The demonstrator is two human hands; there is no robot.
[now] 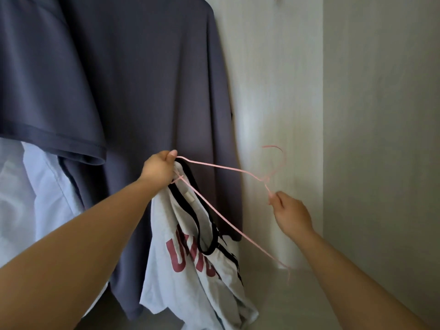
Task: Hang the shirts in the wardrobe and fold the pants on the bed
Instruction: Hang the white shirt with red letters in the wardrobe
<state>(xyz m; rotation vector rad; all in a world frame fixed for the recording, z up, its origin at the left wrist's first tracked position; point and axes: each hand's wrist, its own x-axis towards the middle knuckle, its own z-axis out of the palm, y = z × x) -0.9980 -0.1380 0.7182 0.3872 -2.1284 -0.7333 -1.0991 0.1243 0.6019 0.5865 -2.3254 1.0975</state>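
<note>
Wardrobe (273,91): pale wood-grain interior, open to view. The rail itself is out of frame.

Dark grey shirt (142,79): already hung, full length, filling the upper left. Counted as done.

Pale blue shirt (35,186): hangs behind and to the left of the grey one. Also done.

White shirt (181,270): red lettering, black trim at the neck, not yet on its hanger. It droops bunched from the left hand, in front of the grey shirt's lower half.

Pink hanger (221,166): thin wire, tilted, spanning the gap between both hands, hook pointing up toward the wardrobe wall. One shoulder end sits at the white shirt's neck opening. Whether it is inside the opening cannot be told.

Left hand (159,169): fist closed around the shirt's collar and the hanger end together.

Right hand (291,215): pinches the hanger wire just below the hook.

Outstanding, by judgement: thread this shirt and hang it. The pants and the bed are not in view.
</note>
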